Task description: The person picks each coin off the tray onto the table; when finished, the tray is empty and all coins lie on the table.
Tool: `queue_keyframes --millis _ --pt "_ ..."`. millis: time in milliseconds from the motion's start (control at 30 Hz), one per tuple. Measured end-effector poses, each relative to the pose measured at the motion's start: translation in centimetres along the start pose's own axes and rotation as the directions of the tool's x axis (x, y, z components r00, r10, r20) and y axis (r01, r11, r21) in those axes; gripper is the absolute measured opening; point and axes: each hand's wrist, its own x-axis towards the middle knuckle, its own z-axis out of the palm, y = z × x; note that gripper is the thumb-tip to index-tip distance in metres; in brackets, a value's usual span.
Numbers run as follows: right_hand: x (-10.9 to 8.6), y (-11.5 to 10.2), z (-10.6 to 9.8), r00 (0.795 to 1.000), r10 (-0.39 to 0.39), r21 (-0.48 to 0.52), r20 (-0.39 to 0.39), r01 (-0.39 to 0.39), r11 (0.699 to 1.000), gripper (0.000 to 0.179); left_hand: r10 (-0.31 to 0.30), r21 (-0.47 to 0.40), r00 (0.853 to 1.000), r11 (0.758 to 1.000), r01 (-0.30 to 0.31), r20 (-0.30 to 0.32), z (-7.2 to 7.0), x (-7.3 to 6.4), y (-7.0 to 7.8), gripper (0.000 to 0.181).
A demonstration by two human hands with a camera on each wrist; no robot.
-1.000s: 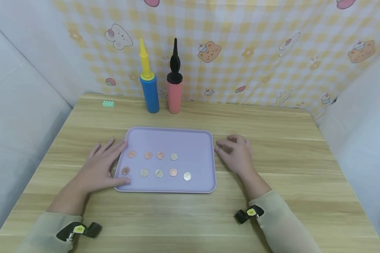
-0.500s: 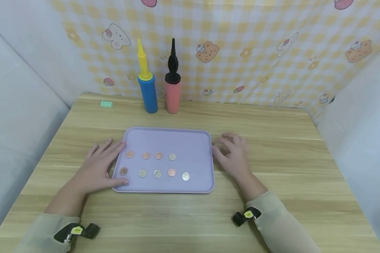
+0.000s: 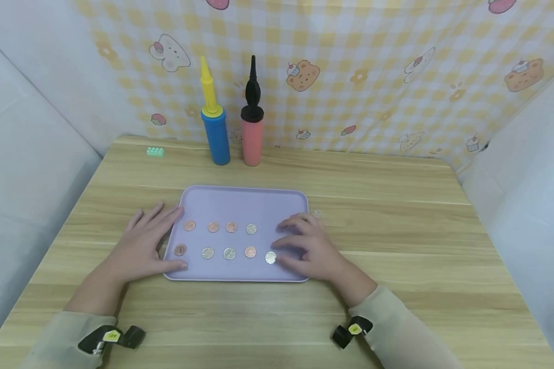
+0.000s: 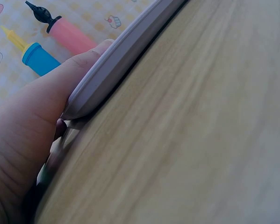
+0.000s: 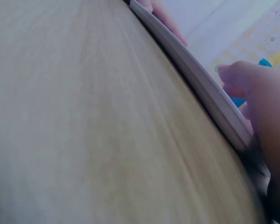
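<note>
Far left: small mint-green studded plastic brick on the pale wood-grain table. Nearer, the left hand, fingers spread and straight, thumb and index finger touching the left end of a lilac rectangular tray; it has not shifted. Beyond the tray: blue pump with yellow nozzle, then pink pump with black nozzle, both upright.

On the tray, two rows of flat round coins: four in the far row, three copper then one silver; five of mixed colour in the near row, ending right in a silver coin.

Change: the right hand, half a second ago outside the tray, is now over its right end. Fingers bent, apart, thumb by that last coin; contact unclear. A lone pale coin lies uncovered beyond the right rim: one coin out, nine in.
</note>
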Motion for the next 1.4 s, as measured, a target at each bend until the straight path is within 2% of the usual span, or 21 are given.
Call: queue_keyframes --millis 133,233,567,667,800,967,1167,1400 --pt "0.0 -0.3 -0.1 0.996 -0.030 -0.042 0.078 0.034 0.999 0.026 0.003 -0.003 1.000 1.000 -0.003 -0.003 0.0 0.0 0.0 0.124" --pt "0.0 -0.6 -0.2 0.994 -0.037 -0.061 0.106 0.044 0.997 0.024 0.004 -0.006 1.000 1.000 -0.004 -0.002 0.0 -0.1 0.0 0.123" --pt "0.0 -0.9 -0.4 0.983 0.082 -0.034 0.163 -0.077 0.996 0.016 -0.013 -0.009 1.000 1.000 0.013 0.010 0.3 0.1 -0.1 0.122" --pt "0.1 -1.2 -0.5 0.969 0.140 -0.029 0.202 -0.137 0.990 0.014 -0.008 -0.009 1.000 1.000 0.008 0.008 0.2 0.2 -0.1 0.121" --pt "0.6 -1.5 -0.8 0.939 0.209 -0.032 0.272 -0.208 0.978 0.013 -0.009 -0.009 1.000 1.000 0.009 0.008 0.0 0.2 -0.3 0.121" --pt "0.9 -1.4 -1.0 0.922 0.223 -0.016 0.316 -0.230 0.973 0.013 -0.018 -0.004 1.000 1.000 0.018 0.010 0.0 0.2 -0.5 0.121" --pt "0.8 -1.3 -1.0 0.929 0.213 0.030 0.302 -0.233 0.972 0.014 -0.019 -0.007 1.000 1.000 0.019 0.013 0.0 0.3 -0.5 0.120" --pt "0.3 -1.0 -0.8 0.954 0.164 0.093 0.250 -0.192 0.977 0.019 -0.013 -0.006 1.000 1.000 0.013 0.009 0.1 0.1 -0.5 0.119"
